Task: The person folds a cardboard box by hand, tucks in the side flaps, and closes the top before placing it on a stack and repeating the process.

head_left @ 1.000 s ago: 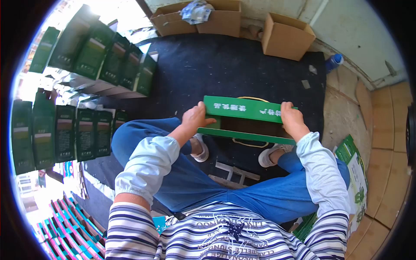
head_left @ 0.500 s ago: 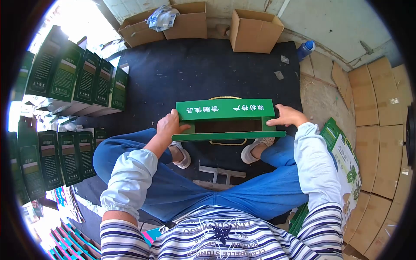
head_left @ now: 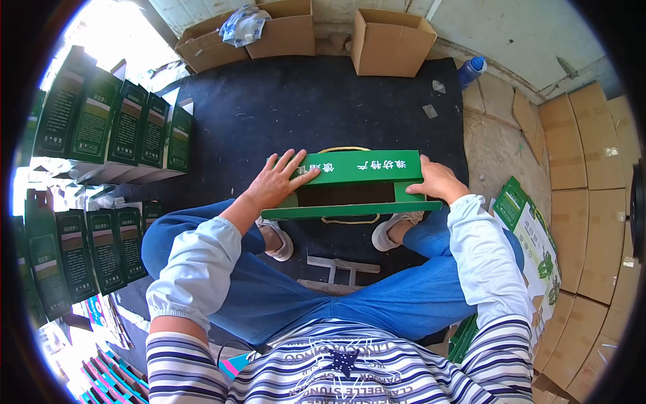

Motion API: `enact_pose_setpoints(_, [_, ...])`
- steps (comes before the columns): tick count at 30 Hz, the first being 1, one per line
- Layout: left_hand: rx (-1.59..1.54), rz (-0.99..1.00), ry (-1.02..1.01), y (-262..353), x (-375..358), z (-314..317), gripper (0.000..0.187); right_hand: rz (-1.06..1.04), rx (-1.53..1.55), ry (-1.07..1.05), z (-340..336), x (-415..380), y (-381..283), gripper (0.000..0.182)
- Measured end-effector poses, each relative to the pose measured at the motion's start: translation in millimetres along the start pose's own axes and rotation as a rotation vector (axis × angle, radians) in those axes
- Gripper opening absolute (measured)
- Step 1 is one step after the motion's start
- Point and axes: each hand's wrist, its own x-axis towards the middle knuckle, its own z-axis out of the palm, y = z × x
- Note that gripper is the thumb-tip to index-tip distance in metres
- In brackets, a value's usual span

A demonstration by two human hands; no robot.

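Note:
A green cardboard gift box point(head_left: 373, 168) with white lettering stands between my feet, its top partly open over a dark inside. Yellow cord handles point(head_left: 343, 149) show at its far and near sides. My left hand point(head_left: 274, 180) lies spread on the left end of the far top flap, covering some of the lettering. At the right end, my right hand point(head_left: 439, 180) grips the box, its thumb over the small end flap and its other fingers along the outside. The near flap point(head_left: 350, 210) sticks out toward me.
Rows of green boxes point(head_left: 94, 121) stand at the left. Brown cartons point(head_left: 390, 44) and a blue bottle point(head_left: 472, 71) are at the back. Stacked brown cartons point(head_left: 585, 202) line the right, beside flat green-and-white cardboard point(head_left: 531, 249). A small wooden stool point(head_left: 343, 266) is in front of me.
My left hand has gone from holding the box's left end to lying spread on the far flap. The right hand stays at the right end. The whole view has shifted slightly.

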Motion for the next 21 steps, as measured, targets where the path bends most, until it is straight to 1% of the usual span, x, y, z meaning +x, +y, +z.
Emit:
enact_pose_setpoints(1, [0.03, 0.013, -0.001, -1.5, 0.0, 0.0, 0.072, -0.013, 0.011, -0.01, -5.1, -1.9, -1.1, 0.084])
enact_pose_setpoints(4, [-0.018, 0.011, -0.027, -0.9, -2.4, -2.2, 0.068, -0.077, -0.008, -0.041, -14.2, 0.0, 0.9, 0.102])
enact_pose_setpoints(5, [0.001, 0.006, -0.029, -0.4, -1.3, -1.7, 0.069, -0.098, -0.024, -0.057, -14.2, -0.8, 3.8, 0.108])
enact_pose_setpoints(8, [0.019, -0.008, -0.044, 1.6, 0.1, 0.0, 0.07, -0.12, -0.084, 0.01, 3.4, 7.1, 5.6, 0.115])
enact_pose_setpoints(10, [-0.013, -0.015, -0.065, 2.8, -1.5, -3.7, 0.07, -0.088, -0.118, 0.017, 5.7, 7.0, -0.8, 0.114])
enact_pose_setpoints(14, [-0.019, -0.03, -0.019, 5.4, -2.6, 2.5, 0.071, -0.025, -0.179, 0.045, 12.9, 8.3, -9.5, 0.114])
enact_pose_setpoints(17, [0.051, -0.026, 0.018, 5.9, -1.9, 6.8, 0.072, -0.038, -0.197, 0.092, 27.8, 13.7, -1.2, 0.113])
enact_pose_setpoints(19, [0.06, -0.02, 0.051, 3.8, -3.4, 10.2, 0.073, -0.049, -0.165, 0.092, 24.1, 12.2, 0.0, 0.11])
enact_pose_setpoints(21, [0.091, -0.001, 0.073, -0.4, -5.2, 11.4, 0.069, -0.088, -0.106, 0.115, 19.9, 5.4, -0.1, 0.11])
